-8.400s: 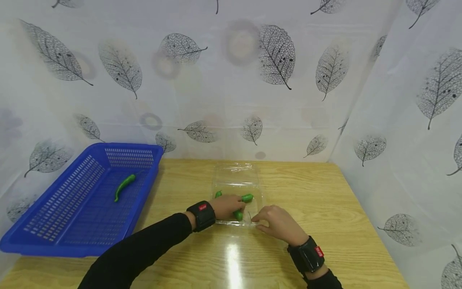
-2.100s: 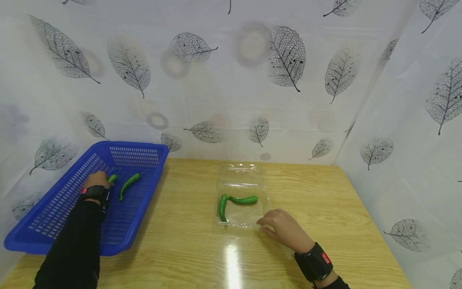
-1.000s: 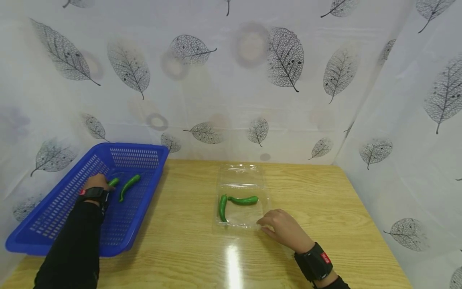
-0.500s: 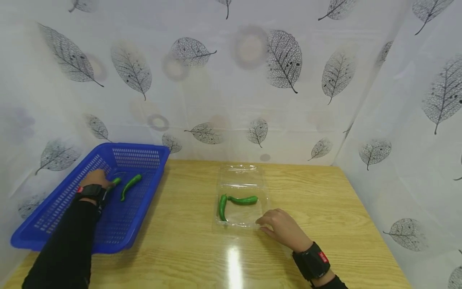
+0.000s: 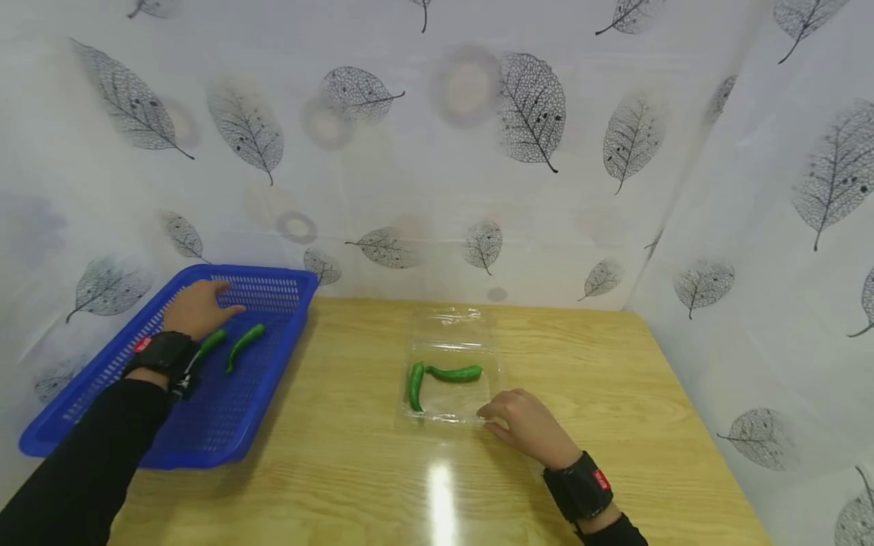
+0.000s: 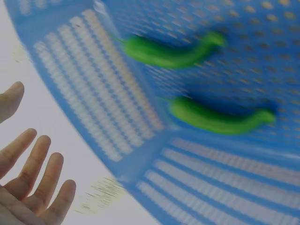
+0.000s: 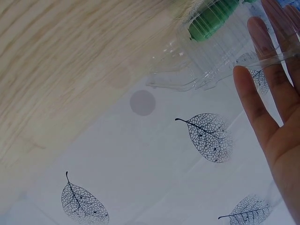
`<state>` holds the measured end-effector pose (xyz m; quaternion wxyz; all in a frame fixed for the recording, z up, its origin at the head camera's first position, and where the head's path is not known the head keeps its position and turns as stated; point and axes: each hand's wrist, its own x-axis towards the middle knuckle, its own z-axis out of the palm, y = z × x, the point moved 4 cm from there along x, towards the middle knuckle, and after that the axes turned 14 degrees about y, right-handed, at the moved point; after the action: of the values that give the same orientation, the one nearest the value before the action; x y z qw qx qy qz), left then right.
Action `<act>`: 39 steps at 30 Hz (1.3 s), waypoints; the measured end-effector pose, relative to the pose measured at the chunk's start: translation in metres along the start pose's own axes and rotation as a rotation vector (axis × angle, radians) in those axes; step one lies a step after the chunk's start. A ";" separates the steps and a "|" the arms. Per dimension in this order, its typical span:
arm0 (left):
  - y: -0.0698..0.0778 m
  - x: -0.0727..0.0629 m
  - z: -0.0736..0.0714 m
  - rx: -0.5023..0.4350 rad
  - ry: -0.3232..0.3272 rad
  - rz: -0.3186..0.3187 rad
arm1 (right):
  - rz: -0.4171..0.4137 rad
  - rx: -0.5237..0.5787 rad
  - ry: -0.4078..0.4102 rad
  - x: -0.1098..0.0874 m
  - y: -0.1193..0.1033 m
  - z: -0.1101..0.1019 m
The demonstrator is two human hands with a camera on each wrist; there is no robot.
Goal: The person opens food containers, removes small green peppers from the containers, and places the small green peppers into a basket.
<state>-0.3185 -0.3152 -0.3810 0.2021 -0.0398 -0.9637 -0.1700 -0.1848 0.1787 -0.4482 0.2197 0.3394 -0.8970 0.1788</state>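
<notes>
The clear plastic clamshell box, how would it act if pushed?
The clamshell box looks thin-walled, so probably light and bendy. It may slide easily on the glossy table. Its two loose green chili peppers might shift.

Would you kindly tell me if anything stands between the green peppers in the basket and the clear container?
Yes: the raised wall of the blue basket stands between the two green peppers and the clear container. Past it I see no obstacle but the container's own edge; the right hand is at its near right corner.

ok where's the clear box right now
In the head view, the clear box sits open on the table, right of the blue basket, the right hand at its near right corner.
</notes>
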 end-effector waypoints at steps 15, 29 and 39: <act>0.193 -0.021 0.008 -0.148 0.063 0.287 | 0.013 0.000 0.020 -0.003 0.004 0.001; 0.292 -0.055 0.082 -0.189 0.010 0.585 | 0.016 -0.003 0.011 -0.003 0.005 -0.001; 0.316 -0.061 0.131 -0.094 -0.101 0.683 | 0.028 -0.017 -0.005 -0.004 0.005 -0.001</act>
<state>-0.2661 0.0260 -0.4195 0.1971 -0.3778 -0.8946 -0.1345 -0.1852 0.1847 -0.4504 0.2179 0.3253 -0.9037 0.1735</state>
